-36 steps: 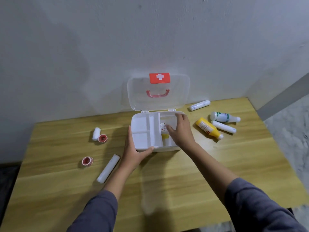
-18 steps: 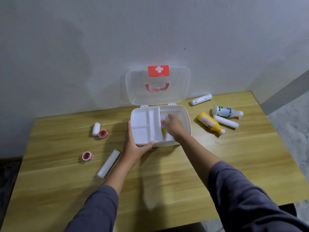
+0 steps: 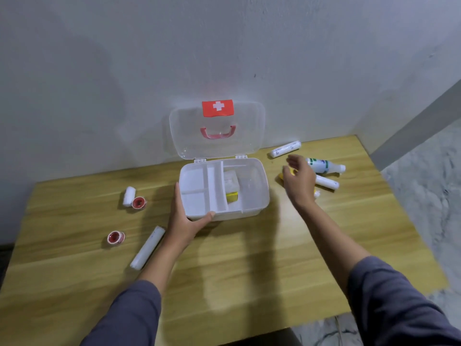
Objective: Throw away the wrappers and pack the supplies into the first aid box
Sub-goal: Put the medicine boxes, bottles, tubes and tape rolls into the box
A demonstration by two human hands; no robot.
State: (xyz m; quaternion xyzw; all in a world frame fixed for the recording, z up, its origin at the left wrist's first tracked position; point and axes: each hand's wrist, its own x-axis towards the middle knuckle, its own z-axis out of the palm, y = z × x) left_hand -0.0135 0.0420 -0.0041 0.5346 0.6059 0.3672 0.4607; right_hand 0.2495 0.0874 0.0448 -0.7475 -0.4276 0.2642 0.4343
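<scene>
The white first aid box (image 3: 259, 196) stands open on the table, its clear lid (image 3: 217, 131) leaning against the wall. A white and yellow packet (image 3: 231, 188) lies in its middle compartment. My left hand (image 3: 184, 221) grips the box's front left corner. My right hand (image 3: 298, 181) hovers open to the right of the box, over a yellow bottle (image 3: 287, 174) that it mostly hides. Beyond it lie a white bottle with green print (image 3: 324, 166) and two white rolls (image 3: 326, 182) (image 3: 285, 149).
Left of the box lie a short white roll (image 3: 129, 196), two red tape rolls (image 3: 139, 203) (image 3: 116, 238) and a long white roll (image 3: 147, 247). The wooden table (image 3: 249, 265) ends at the wall behind and at a floor drop on the right.
My right hand has come out of the box, leaving the packet inside, and moved right to above the yellow bottle. My left hand has stayed on the box.
</scene>
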